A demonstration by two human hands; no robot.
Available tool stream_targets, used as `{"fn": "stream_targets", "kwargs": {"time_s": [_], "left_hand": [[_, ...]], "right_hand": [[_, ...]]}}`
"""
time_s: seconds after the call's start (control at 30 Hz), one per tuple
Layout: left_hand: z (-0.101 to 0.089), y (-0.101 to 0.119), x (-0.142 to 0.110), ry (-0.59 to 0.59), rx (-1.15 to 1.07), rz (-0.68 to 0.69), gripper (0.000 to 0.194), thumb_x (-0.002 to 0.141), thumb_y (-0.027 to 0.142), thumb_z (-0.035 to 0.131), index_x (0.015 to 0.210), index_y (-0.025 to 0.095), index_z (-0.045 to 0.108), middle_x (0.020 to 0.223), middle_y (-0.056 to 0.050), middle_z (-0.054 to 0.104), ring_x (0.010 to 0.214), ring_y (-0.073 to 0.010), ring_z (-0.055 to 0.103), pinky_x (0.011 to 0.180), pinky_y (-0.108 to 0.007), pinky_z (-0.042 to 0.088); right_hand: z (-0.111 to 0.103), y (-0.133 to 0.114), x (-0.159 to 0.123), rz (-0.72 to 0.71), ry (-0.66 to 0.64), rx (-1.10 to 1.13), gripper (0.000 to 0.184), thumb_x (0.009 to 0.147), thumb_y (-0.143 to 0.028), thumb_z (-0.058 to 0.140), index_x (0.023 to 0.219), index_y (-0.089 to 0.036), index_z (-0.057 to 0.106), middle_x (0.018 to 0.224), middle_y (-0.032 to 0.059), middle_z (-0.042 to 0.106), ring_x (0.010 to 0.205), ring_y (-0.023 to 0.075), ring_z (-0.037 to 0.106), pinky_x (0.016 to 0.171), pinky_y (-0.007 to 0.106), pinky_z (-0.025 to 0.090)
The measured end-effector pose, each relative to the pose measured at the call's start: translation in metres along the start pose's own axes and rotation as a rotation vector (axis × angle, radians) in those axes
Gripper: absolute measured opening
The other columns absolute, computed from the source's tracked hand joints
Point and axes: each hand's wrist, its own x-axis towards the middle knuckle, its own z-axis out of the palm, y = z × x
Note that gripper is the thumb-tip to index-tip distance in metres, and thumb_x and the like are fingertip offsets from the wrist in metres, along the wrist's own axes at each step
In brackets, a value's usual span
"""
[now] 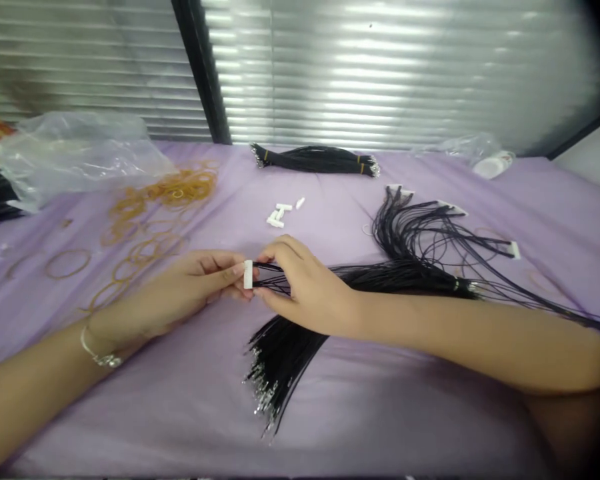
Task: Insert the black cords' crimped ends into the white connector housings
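Note:
Between the fingers of my left hand [213,277] is a white plastic connector [249,275], pinched from its left side. Black wires [273,283] run out of its right side, and my right hand [310,283] closes its thumb and fingers around them close to the connector. Below and behind my right hand lies a bundle of black wires [290,343] with bare metal terminals fanned toward me. Another black bundle [405,275], tied near its right end, stretches off to the right under my forearm.
Loose white connectors [279,216] lie beyond my hands. Wired connectors [514,250] spread at the right. A tied wire bundle [315,160] rests by the blinds. Yellow rubber bands [180,190] and a clear plastic bag [80,157] are at the left, on a purple cloth [380,407].

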Motion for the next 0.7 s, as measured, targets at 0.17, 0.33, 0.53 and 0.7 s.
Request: {"fn": "stream_targets", "kwargs": {"time_s": [0.17, 0.33, 0.53, 0.7], "left_hand": [[0.001, -0.005, -0.001, -0.015, -0.036, 0.079, 0.018, 0.089, 0.021, 0.051, 0.097, 0.016, 0.066, 0.096, -0.005, 0.065, 0.09, -0.0126, 0.06, 0.083, -0.021, 0.048], [0.012, 0.0, -0.015, 0.264, 0.604, 0.439, 0.031, 0.089, 0.013, 0.045, 0.12, 0.017, 0.048, 0.108, -0.007, 0.058, 0.086, -0.0112, 0.059, 0.08, -0.024, 0.049], [0.026, 0.0, -0.027, 0.054, 1.212, 0.803, 0.039, 0.082, 0.008, 0.051, 0.12, 0.016, 0.043, 0.129, -0.013, 0.043, 0.123, -0.0184, 0.04, 0.103, -0.03, 0.036], [0.039, 0.003, -0.024, -0.489, 1.359, 0.585, 0.073, 0.086, 0.051, 0.046, 0.14, 0.006, 0.027, 0.146, -0.022, 0.025, 0.136, -0.0313, 0.021, 0.109, -0.045, 0.026]], "right_hand": [[0.0, 0.003, 0.005, 0.09, -0.089, -0.058, 0.021, 0.082, -0.034, 0.049, 0.084, -0.013, 0.049, 0.092, 0.0078, 0.049, 0.091, 0.0166, 0.045, 0.085, 0.032, 0.04], [-0.003, 0.007, 0.007, 0.192, -0.068, 0.144, 0.021, 0.08, -0.034, 0.05, 0.078, -0.015, 0.041, 0.082, 0.0027, 0.046, 0.077, 0.0116, 0.043, 0.071, 0.027, 0.039], [-0.002, 0.012, 0.01, 0.387, 0.049, 0.587, 0.016, 0.086, -0.031, 0.044, 0.084, -0.018, 0.036, 0.072, -0.004, 0.047, 0.063, 0.0057, 0.046, 0.06, 0.021, 0.039], [-0.015, 0.01, 0.022, 0.502, 0.071, 0.714, 0.027, 0.085, -0.043, 0.047, 0.091, -0.018, 0.039, 0.067, -0.0036, 0.049, 0.056, 0.0057, 0.047, 0.051, 0.02, 0.039]]}}
